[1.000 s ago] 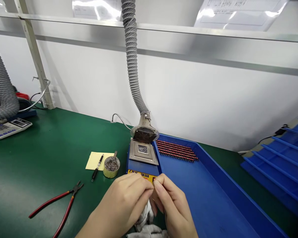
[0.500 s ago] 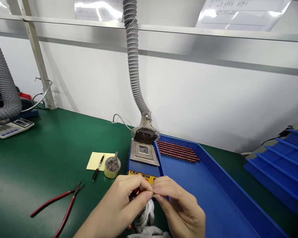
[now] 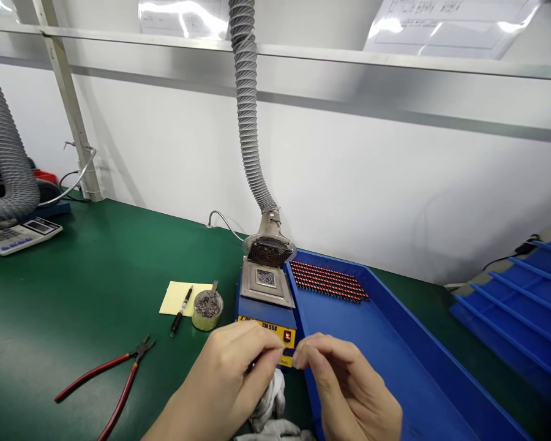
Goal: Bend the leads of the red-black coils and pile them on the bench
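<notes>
My left hand [image 3: 232, 380] and my right hand [image 3: 349, 386] meet at the fingertips low in the middle, both pinched on a small part [image 3: 288, 357] that I cannot make out. They hover just in front of a blue solder pot [image 3: 266, 306] with a square metal top and a yellow front label. A white cloth [image 3: 270, 407] lies under my hands. Rows of red-wound coils [image 3: 328, 280] lie at the far end of the blue tray [image 3: 395, 361].
A grey fume hose [image 3: 248, 110] ends in a round intake over the pot. Left of it stand a small tin of scraps [image 3: 206, 308], a pen [image 3: 180, 311] on a yellow note, and red-handled pliers [image 3: 110, 380]. A calculator [image 3: 18, 234] lies far left; blue trays [image 3: 523, 294] sit at right.
My right hand has slid to the right and its fingertips now pinch further from the left palm; the pot's front label shows more. The red part seen under my left fingers is hidden.
</notes>
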`<action>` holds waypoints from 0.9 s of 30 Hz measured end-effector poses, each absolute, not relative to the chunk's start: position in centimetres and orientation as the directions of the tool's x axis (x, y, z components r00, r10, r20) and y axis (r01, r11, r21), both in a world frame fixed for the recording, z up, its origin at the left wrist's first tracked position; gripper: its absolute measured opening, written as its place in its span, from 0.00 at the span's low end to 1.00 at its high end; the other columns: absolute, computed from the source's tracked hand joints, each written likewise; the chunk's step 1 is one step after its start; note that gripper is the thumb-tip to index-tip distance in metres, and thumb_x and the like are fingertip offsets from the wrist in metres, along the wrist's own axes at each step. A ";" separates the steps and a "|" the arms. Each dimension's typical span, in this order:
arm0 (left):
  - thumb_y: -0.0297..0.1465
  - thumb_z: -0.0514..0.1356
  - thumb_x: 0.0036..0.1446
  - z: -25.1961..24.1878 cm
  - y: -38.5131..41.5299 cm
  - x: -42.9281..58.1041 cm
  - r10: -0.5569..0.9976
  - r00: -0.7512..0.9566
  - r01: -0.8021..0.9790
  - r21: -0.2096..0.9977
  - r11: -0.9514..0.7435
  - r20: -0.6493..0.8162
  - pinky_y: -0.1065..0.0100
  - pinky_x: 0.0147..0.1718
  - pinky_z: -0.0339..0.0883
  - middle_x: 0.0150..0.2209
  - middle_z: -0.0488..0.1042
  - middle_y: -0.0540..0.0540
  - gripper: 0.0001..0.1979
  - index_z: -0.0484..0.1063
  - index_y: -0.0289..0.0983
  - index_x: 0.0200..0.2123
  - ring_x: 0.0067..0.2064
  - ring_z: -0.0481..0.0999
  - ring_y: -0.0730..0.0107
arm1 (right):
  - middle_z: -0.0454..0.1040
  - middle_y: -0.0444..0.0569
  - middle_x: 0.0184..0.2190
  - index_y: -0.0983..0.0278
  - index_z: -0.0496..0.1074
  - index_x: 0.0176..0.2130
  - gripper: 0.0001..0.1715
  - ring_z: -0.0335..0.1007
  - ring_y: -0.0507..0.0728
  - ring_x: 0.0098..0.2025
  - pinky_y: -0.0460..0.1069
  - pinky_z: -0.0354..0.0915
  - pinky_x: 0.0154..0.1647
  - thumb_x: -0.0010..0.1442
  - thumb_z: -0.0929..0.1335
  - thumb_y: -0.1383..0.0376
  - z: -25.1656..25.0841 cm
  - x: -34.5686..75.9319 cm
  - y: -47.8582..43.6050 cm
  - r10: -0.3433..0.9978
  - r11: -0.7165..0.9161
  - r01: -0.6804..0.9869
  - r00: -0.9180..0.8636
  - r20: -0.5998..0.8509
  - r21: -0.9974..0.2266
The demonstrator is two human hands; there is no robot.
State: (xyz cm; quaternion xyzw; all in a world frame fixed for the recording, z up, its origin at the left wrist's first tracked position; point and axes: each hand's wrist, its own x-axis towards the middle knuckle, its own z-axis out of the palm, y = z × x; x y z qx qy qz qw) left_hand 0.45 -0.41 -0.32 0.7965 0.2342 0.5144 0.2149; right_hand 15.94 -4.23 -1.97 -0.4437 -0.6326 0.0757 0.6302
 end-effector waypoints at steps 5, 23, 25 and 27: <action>0.25 0.52 0.66 -0.2 -0.3 0.4 0.594 0.356 0.120 0.596 -0.794 0.721 0.77 0.26 0.61 0.26 0.72 0.51 0.10 0.70 0.36 0.32 0.26 0.69 0.75 | 0.79 0.42 0.31 0.56 0.77 0.44 0.21 0.75 0.53 0.31 0.46 0.70 0.35 0.58 0.68 0.79 -2.0 16.2 -3.9 0.606 0.712 0.419 0.039 0.795 -0.563; 0.25 0.46 0.69 -0.6 -0.4 0.6 0.394 0.405 0.317 0.277 -0.907 0.825 0.71 0.22 0.58 0.22 0.66 0.50 0.15 0.70 0.34 0.33 0.23 0.63 0.72 | 0.71 0.42 0.22 0.60 0.73 0.35 0.08 0.68 0.52 0.24 0.46 0.66 0.28 0.67 0.65 0.64 -2.1 16.5 -4.0 0.817 0.553 0.101 0.129 0.562 -0.827; 0.27 0.47 0.70 -0.7 -0.3 0.6 0.425 0.372 0.229 0.362 -0.904 0.825 0.73 0.22 0.59 0.22 0.67 0.51 0.14 0.69 0.35 0.34 0.24 0.64 0.74 | 0.77 0.44 0.28 0.57 0.75 0.44 0.12 0.72 0.54 0.29 0.47 0.69 0.33 0.62 0.69 0.72 -2.2 16.5 -3.9 0.670 0.687 0.312 0.080 0.738 -0.657; 0.28 0.47 0.70 -0.8 -0.2 0.5 0.438 0.358 0.181 0.399 -0.899 0.825 0.75 0.23 0.60 0.23 0.68 0.51 0.14 0.69 0.35 0.34 0.24 0.65 0.75 | 0.78 0.45 0.32 0.56 0.75 0.48 0.22 0.73 0.55 0.32 0.49 0.70 0.35 0.58 0.69 0.78 -2.1 16.4 -3.8 0.556 0.760 0.428 -0.035 0.831 -0.490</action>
